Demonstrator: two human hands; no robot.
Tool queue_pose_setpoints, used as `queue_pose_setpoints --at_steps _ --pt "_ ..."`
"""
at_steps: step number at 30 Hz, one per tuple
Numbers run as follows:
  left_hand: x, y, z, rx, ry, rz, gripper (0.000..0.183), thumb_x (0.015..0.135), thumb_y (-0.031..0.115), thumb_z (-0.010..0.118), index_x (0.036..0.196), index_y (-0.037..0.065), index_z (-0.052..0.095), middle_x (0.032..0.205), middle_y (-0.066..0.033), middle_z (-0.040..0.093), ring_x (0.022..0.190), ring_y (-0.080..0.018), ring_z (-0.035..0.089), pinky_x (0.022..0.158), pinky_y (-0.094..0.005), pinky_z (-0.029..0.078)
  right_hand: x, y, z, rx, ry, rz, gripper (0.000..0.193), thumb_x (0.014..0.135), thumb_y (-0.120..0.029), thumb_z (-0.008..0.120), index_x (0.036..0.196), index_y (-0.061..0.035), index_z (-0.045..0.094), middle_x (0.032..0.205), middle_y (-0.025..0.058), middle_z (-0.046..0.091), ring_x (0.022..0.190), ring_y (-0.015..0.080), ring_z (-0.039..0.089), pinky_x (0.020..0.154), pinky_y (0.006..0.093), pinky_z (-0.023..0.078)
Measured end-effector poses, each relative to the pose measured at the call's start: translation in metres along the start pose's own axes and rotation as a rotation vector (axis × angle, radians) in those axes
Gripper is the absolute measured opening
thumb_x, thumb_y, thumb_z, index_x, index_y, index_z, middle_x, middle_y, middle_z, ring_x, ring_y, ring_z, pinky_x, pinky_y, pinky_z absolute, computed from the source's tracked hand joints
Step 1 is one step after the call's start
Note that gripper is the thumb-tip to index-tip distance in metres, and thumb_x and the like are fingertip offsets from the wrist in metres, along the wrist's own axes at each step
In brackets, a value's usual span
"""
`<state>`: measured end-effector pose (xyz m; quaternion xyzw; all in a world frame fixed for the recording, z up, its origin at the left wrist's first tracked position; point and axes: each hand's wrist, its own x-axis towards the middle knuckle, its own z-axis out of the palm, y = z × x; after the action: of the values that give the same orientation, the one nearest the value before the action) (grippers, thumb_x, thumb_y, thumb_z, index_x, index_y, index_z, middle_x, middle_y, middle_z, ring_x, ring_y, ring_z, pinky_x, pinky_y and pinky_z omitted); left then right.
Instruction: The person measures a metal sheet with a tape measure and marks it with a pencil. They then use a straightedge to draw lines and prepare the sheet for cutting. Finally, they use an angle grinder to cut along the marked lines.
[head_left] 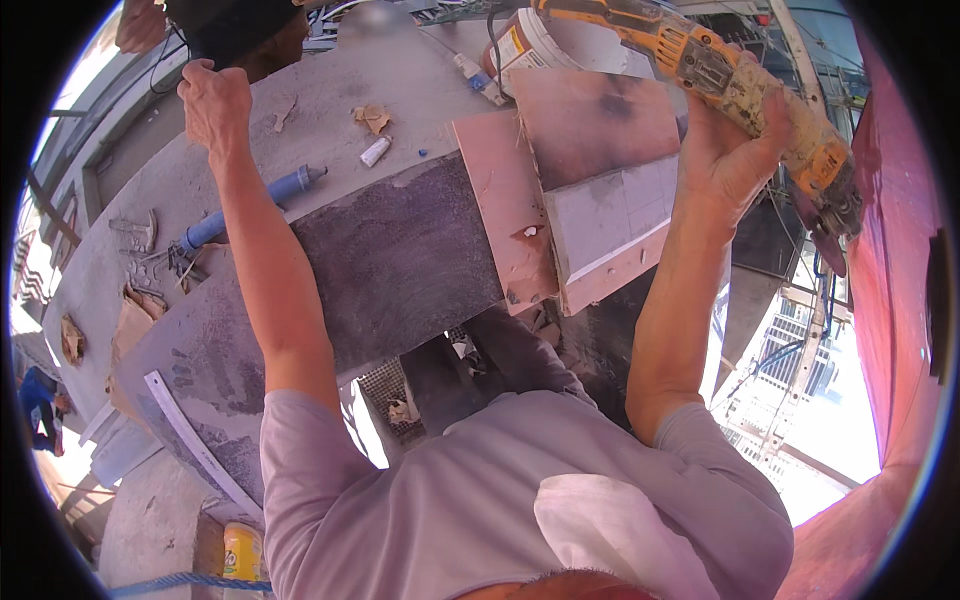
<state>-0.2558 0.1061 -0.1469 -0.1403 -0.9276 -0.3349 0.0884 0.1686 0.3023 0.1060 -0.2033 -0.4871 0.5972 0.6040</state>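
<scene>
My right hand (735,150) is wrapped round the body of a dusty yellow-and-black angle grinder (690,60). The tool is held up at the upper right, its head pointing outward and down, apart from the tiles. My left hand (217,105) is raised at the upper left with its fingers curled closed; whatever they hold, if anything, is hidden. Below my arms lie a dark grey slab (400,255), a narrow pinkish board (505,200) and a wider pinkish board (600,125). A pale grey tile piece (615,215) rests on the wider board.
A blue caulking gun (250,207) lies on the concrete surface (330,115) beside my left forearm. Paper scraps (372,119) and a small white tube (376,151) are scattered there. A white bucket (525,50) stands behind. Another person in dark headwear (225,30) is close to my left hand.
</scene>
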Motion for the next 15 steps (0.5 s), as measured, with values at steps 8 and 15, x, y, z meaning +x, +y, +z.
queue_pose_setpoints --at_steps 8,15 --pt "-0.005 0.025 -0.039 -0.186 0.304 0.258 0.033 0.103 0.018 0.056 0.132 0.009 0.067 0.123 -0.0264 0.072 0.118 -0.0480 0.069 0.098 -0.0602 0.052 -0.011 -0.003 -0.066 0.117 -0.132 0.246 0.089 0.097 -0.034 0.081 0.165 -0.0016 0.033 0.164 0.0284 0.042 0.160 0.0481 0.036 0.125 0.0866 0.028" --pt "-0.143 0.078 -0.140 -0.023 0.061 0.633 0.025 0.109 0.017 0.053 0.128 0.008 0.066 0.110 -0.0250 0.076 0.108 -0.0467 0.073 0.088 -0.0570 0.055 0.041 -0.021 -0.111 0.014 -0.459 0.080 0.083 0.106 -0.032 0.068 0.171 -0.0009 0.025 0.175 0.0320 0.025 0.166 0.0516 0.023 0.125 0.0912 0.022"
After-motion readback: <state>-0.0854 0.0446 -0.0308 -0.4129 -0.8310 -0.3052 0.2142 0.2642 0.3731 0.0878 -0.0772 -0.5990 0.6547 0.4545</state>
